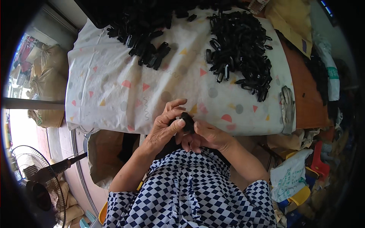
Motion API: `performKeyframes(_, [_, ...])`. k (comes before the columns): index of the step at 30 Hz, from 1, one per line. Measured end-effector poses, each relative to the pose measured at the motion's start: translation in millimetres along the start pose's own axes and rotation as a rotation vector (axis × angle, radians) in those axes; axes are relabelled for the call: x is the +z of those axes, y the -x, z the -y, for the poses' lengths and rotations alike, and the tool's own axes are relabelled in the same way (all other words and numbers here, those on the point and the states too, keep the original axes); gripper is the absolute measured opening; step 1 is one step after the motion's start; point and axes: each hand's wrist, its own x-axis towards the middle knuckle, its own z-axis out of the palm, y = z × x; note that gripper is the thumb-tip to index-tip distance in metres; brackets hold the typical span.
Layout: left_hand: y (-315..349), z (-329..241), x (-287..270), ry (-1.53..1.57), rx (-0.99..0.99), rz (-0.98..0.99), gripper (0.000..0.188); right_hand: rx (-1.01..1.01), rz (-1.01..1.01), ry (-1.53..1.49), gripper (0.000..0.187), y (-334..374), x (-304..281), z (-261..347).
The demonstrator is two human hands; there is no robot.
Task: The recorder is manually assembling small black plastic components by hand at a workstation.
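My left hand [166,124] is closed round a small black plastic piece [187,122], gripping it between thumb and fingers at the front edge of the table. My right hand [209,135] meets it from the other side, thumb tip at the piece and the other fingers curled below. Part of the piece is covered by my fingers, and its exact kind is too dark to make out. Similar black plastic pieces lie in a pile [241,49] at the far right and in another pile [146,41] at the far left.
A patterned white cloth [110,89] covers the table. Folded gloves [287,108] lie at its right edge, beside a brown board [310,102]. A fan [40,182] stands at left; an open sack [106,155] is below the table. A printed white bag [291,174] sits at right.
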Motion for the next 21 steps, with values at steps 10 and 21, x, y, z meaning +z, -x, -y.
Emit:
performKeyframes(10, [44.1,9.4,-6.6,-0.126,0.197,-0.164,0.025,-0.034,-0.150,0.169,0.044,-25.6,40.6,-11.2])
performKeyframes(21, [196.1,36.6,-145.9,-1.352,-0.079,-0.909,0.023,-0.894,-1.355,1.486,0.041,111.8,-149.3,133.0])
